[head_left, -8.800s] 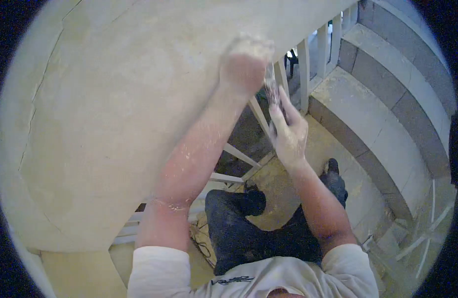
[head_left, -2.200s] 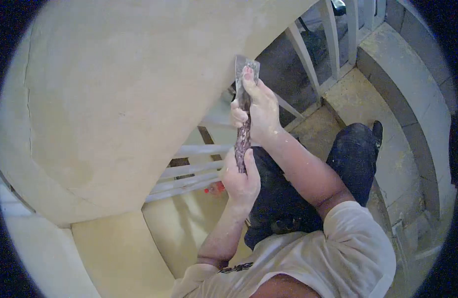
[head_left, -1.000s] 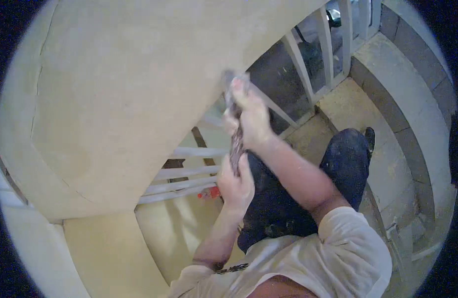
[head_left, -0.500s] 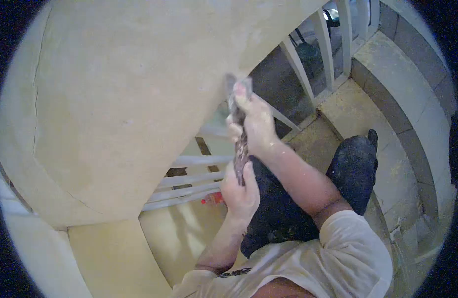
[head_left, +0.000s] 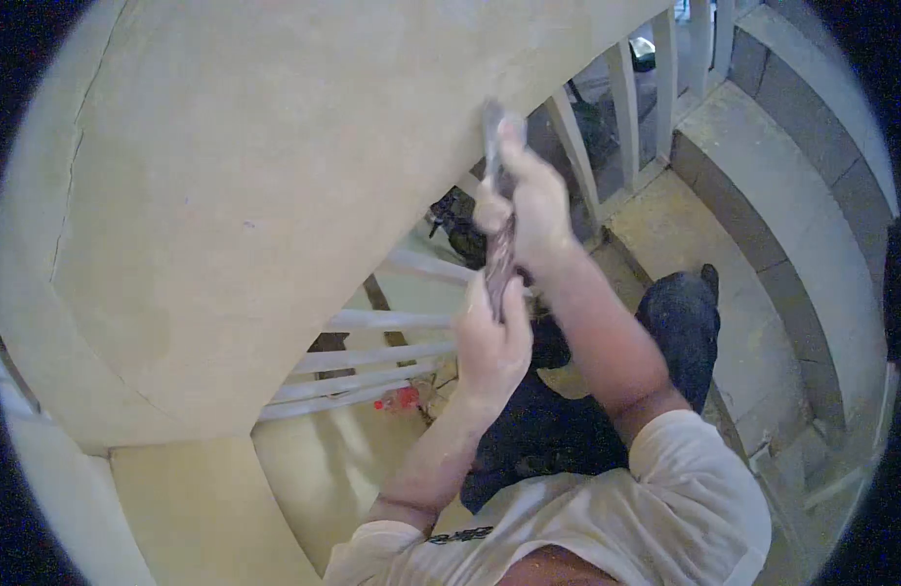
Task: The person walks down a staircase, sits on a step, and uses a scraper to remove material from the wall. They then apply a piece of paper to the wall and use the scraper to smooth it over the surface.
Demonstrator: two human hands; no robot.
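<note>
A long, narrow tool with a brown, streaked handle [head_left: 499, 256] is held lengthwise in both hands. Its grey upper end lies at the edge of the cream wall [head_left: 265, 176], blurred, so I cannot make out its exact kind or whether it touches. My right hand [head_left: 538, 200], with pale smears on it, is closed round the upper part, thumb stretched toward the grey end. Lower down, my left hand [head_left: 491, 337] is wrapped about the bottom of the handle.
White railing bars [head_left: 402, 318] run below the wall's slanted edge. Curved stone steps [head_left: 753, 273] climb on the right. A bottle with red on it [head_left: 397, 398] lies beyond the railing, at lower left. My dark-trousered knee [head_left: 680, 317] is bent over the steps.
Both hands and the tool have moved up and to the right along the wall's edge. The view has shifted slightly. The grip looks the same.
</note>
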